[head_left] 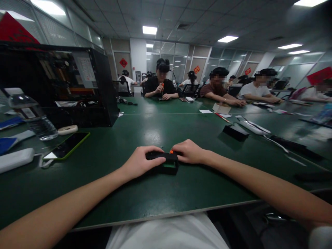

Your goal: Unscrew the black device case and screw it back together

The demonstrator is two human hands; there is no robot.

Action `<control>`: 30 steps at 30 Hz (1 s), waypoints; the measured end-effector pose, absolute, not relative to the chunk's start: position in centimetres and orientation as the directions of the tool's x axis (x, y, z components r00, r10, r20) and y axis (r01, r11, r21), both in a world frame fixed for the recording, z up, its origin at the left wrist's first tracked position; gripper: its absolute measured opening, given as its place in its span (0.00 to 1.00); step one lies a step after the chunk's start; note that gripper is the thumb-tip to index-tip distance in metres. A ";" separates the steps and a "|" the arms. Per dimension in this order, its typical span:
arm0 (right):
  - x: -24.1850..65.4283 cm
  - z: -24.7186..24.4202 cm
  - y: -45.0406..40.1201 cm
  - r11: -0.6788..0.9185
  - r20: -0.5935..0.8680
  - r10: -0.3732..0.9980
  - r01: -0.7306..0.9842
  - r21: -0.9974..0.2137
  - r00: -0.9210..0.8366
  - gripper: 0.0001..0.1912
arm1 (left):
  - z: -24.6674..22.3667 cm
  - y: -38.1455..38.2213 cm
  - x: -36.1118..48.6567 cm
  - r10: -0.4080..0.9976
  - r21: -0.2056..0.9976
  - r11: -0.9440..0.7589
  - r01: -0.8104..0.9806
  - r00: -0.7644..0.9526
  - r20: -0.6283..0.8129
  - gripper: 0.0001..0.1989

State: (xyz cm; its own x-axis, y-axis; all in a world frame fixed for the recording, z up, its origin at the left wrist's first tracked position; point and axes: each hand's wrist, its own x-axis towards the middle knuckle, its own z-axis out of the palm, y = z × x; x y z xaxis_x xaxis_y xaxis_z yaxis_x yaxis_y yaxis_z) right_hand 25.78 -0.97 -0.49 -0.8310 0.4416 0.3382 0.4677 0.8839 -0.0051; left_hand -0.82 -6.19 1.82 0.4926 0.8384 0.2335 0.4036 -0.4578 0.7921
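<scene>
Near the front of the green table (124,197), my left hand (138,160) grips a black open-sided box (171,157), thumb on the near side and fingers over the far side. Green shows through the opening in its near face. My right hand (190,152) is closed at the box's right end, touching or very close to it. From its curled fingers pokes a small bright orange piece (171,151); most of that piece is hidden, so its kind does not show.
On the left stand an open black computer case (103,86) and a water bottle (33,116), with a green-edged phone (67,146) and a white power bank (16,159) before them. To the right lie a black box (235,132) and a white power strip (255,127). Several people sit opposite.
</scene>
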 end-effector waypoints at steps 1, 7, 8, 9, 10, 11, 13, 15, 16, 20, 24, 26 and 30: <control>25.8 -0.4 -0.9 0.883 0.339 0.438 0.468 0.009 -0.832 0.17 | 1.7 -5.9 -0.8 0.846 0.809 -0.442 0.387 0.479 0.233 0.19; 26.1 0.0 -0.4 0.827 0.334 0.510 0.559 0.062 -0.792 0.19 | 0.9 -3.4 -1.1 0.937 0.950 -0.254 0.182 0.291 0.194 0.31; 26.1 0.0 -0.3 0.812 0.335 0.531 0.580 0.059 -0.778 0.17 | 0.9 -3.0 -1.2 0.948 0.957 -0.232 0.174 0.259 0.183 0.31; 26.1 0.0 -0.2 0.798 0.339 0.551 0.601 0.053 -0.762 0.16 | 0.9 -2.6 -1.3 0.955 0.959 -0.218 0.179 0.241 0.172 0.32; 26.1 -0.1 -0.2 0.784 0.346 0.570 0.620 0.044 -0.745 0.14 | 0.9 -2.3 -1.5 0.960 0.960 -0.206 0.190 0.232 0.160 0.32; 26.0 -0.2 -0.1 0.772 0.354 0.584 0.635 0.036 -0.731 0.14 | 0.9 -2.0 -1.6 0.962 0.958 -0.198 0.209 0.230 0.148 0.31; 26.0 -0.4 0.0 0.757 0.369 0.600 0.653 0.025 -0.710 0.14 | 1.1 -1.6 -1.9 0.961 0.945 -0.189 0.267 0.249 0.122 0.30; 25.9 -0.5 0.0 0.753 0.370 0.608 0.658 0.012 -0.703 0.14 | 1.2 -1.4 -2.1 0.959 0.913 -0.196 0.359 0.265 0.102 0.30; 25.8 -0.5 -0.1 0.749 0.365 0.615 0.662 0.005 -0.699 0.14 | 1.3 -1.4 -2.2 0.958 0.883 -0.215 0.417 0.268 0.106 0.29; 25.7 -0.2 -0.3 0.725 0.329 0.650 0.689 0.003 -0.685 0.14 | 1.1 -1.2 -2.5 0.923 0.643 -0.383 0.663 0.305 0.235 0.27; 25.6 0.0 -0.6 0.720 0.339 0.651 0.694 0.007 -0.679 0.14 | 0.5 -0.7 -2.8 0.892 0.434 -0.448 0.782 0.357 0.277 0.24; 25.5 0.0 -0.6 0.724 0.352 0.646 0.690 -0.001 -0.677 0.15 | 0.4 -0.6 -2.9 0.872 0.387 -0.484 0.785 0.395 0.288 0.22; 25.6 0.1 -0.5 0.737 0.367 0.636 0.675 -0.029 -0.679 0.16 | 0.5 -0.6 -3.2 0.838 0.382 -0.542 0.748 0.452 0.304 0.18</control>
